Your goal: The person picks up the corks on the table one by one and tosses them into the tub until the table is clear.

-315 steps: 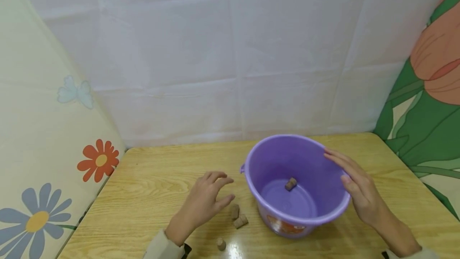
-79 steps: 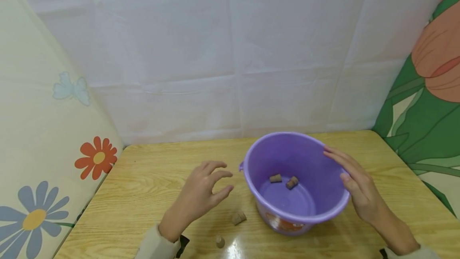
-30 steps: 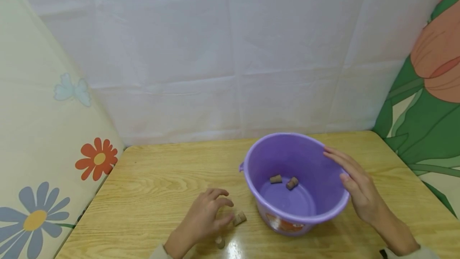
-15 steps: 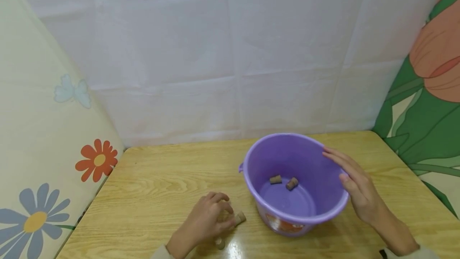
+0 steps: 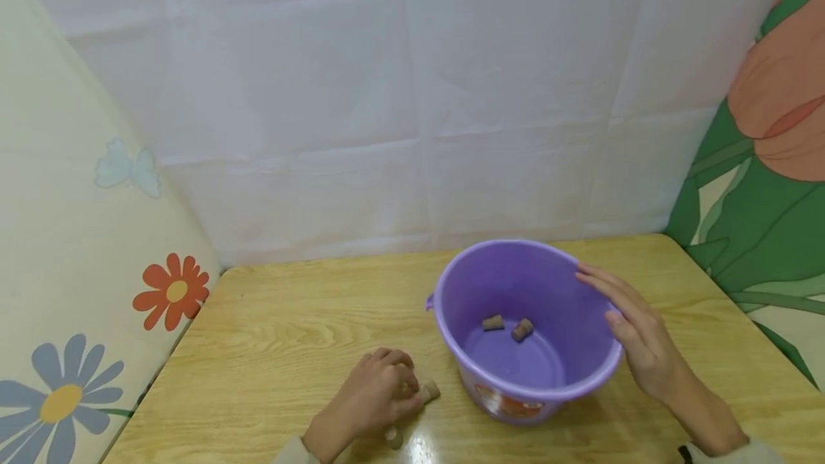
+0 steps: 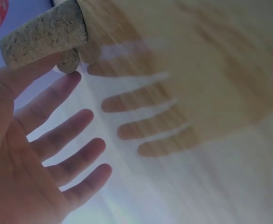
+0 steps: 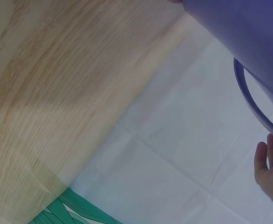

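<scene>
So compared with a couple of seconds ago, the left hand point(image 5: 367, 403) has dropped from beside the bucket to the bottom centre of the frame, right at a cork point(image 5: 431, 391) on the desk point(image 5: 290, 313). The purple bucket point(image 5: 548, 278) and the right hand point(image 5: 644, 346) have barely budged. That cork lies just left of the bucket's base; it might be two touching, can't tell. Another cork point(image 6: 43, 35) stands upright close to the palm, and two more sit inside the bucket, one point(image 5: 493, 323) left and one point(image 5: 523, 330) nearer the middle.

These things should be super light, I reckon, firm with a little give, grippy rather than slippery, and hard to break. I'd pinch across the round sides around mid-length, since they'd probably roll if you only nudge them.

Pose-wise, the left hand comes in low from bottom left, thumb and index on either side of the cork, other fingers spread. Can't tell if they actually clamp it. The right hand reaches up from bottom right, fingers fairly straight, thumb apart, resting on the rim's right side.
</scene>
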{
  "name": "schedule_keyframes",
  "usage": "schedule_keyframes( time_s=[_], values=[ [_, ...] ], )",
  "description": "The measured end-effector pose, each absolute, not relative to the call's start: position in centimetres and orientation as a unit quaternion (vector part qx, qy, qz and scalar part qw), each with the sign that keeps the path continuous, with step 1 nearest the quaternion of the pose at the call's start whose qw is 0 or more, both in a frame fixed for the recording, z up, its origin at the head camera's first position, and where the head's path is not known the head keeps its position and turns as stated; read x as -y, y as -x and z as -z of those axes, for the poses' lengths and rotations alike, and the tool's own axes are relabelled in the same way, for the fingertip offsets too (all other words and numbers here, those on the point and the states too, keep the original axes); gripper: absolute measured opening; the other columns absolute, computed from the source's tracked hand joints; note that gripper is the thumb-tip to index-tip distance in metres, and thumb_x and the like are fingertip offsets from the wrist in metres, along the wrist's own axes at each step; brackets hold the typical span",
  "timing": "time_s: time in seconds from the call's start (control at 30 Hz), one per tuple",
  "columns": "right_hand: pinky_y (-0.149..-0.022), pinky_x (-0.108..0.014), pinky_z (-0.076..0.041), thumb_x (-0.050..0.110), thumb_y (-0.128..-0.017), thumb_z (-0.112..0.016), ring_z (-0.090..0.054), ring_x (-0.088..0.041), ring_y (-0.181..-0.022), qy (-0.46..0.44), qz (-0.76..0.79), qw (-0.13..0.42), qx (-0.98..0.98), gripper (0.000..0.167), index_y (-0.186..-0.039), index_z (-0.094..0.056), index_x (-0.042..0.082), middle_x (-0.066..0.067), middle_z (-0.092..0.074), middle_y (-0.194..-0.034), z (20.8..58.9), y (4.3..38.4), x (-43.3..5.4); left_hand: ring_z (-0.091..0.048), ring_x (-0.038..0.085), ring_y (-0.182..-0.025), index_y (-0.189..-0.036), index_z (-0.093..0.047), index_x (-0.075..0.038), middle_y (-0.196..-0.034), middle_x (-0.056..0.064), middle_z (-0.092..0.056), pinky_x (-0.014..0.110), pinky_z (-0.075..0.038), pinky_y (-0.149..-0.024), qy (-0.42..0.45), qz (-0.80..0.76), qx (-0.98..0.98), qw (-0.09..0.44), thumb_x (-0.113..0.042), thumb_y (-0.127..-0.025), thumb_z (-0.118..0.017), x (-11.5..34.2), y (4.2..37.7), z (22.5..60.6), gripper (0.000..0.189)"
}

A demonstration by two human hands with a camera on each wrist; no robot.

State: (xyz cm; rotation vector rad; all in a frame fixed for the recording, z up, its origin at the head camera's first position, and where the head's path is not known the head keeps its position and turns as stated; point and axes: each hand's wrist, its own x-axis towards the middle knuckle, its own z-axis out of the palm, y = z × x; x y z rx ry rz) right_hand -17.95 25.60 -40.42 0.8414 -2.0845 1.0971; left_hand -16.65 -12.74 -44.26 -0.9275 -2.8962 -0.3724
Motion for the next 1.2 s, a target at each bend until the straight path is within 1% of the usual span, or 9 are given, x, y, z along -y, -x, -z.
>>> schedule_keyframes(
  time_s=[0.17, 0.37, 0.6, 0.8, 1.1, 1.2],
  values=[
    [-0.116, -0.015, -0.029, -0.008, -0.092, -0.034, -0.041, -0.013, -0.143, -0.322, -0.417, 0.315, 0.790, 0.048, -0.135, -0.054, -0.007, -0.016, -0.049, -0.149, 40.4, 17.9, -25.6, -0.063, 0.023, -0.106, -0.085, -0.077, -0.024, -0.111, -0.002, -0.071, 0.045, -0.054, -0.090, 0.316, 0.121, 0.940, 0.054, -0.035, -0.084, -0.075, 12.8, 16.7, 44.0, 0.012],
    [-0.116, -0.015, -0.029, -0.008, -0.092, -0.034, -0.040, -0.012, -0.143, -0.322, -0.417, 0.317, 0.789, 0.048, -0.135, -0.054, -0.008, -0.015, -0.049, -0.149, 40.5, 17.9, -25.7, -0.065, 0.024, -0.105, -0.084, -0.075, -0.020, -0.112, 0.003, -0.072, 0.046, -0.055, -0.090, 0.318, 0.126, 0.936, 0.086, -0.030, -0.082, -0.075, 13.1, 16.9, 43.4, 0.011],
    [-0.116, -0.015, -0.030, -0.011, -0.089, -0.036, -0.041, -0.012, -0.142, -0.321, -0.421, 0.323, 0.784, 0.049, -0.135, -0.055, -0.007, -0.013, -0.050, -0.149, 40.6, 18.0, -25.7, -0.065, 0.023, -0.105, -0.086, -0.072, -0.019, -0.112, 0.005, -0.071, 0.045, -0.056, -0.089, 0.298, 0.145, 0.934, 0.136, -0.026, -0.080, -0.078, 13.9, 17.5, 42.2, 0.010],
    [-0.116, -0.014, -0.029, -0.009, -0.091, -0.034, -0.040, -0.012, -0.143, -0.321, -0.418, 0.317, 0.788, 0.048, -0.135, -0.054, -0.007, -0.013, -0.049, -0.149, 40.6, 18.0, -25.7, -0.065, 0.025, -0.106, -0.086, -0.072, -0.018, -0.113, 0.007, -0.071, 0.046, -0.056, -0.088, 0.293, 0.150, 0.928, 0.174, -0.024, -0.081, -0.079, 14.2, 18.3, 40.4, 0.010],
    [-0.115, -0.014, -0.030, -0.011, -0.089, -0.035, -0.041, -0.011, -0.142, -0.320, -0.422, 0.323, 0.784, 0.050, -0.134, -0.055, -0.007, -0.011, -0.050, -0.149, 40.7, 18.1, -25.7, -0.067, 0.029, -0.102, -0.085, -0.072, -0.017, -0.109, 0.008, -0.072, 0.048, -0.056, -0.086, 0.291, 0.165, 0.909, 0.248, -0.024, -0.081, -0.079, 14.0, 19.0, 38.1, 0.011],
    [-0.115, -0.013, -0.031, -0.012, -0.089, -0.035, -0.041, -0.011, -0.142, -0.321, -0.423, 0.325, 0.782, 0.049, -0.134, -0.055, -0.007, -0.011, -0.050, -0.150, 40.8, 18.1, -25.7, -0.067, 0.029, -0.100, -0.084, -0.071, -0.015, -0.107, 0.009, -0.073, 0.047, -0.057, -0.086, 0.294, 0.166, 0.900, 0.275, -0.023, -0.080, -0.079, 13.7, 19.1, 37.5, 0.012]
  ],
)
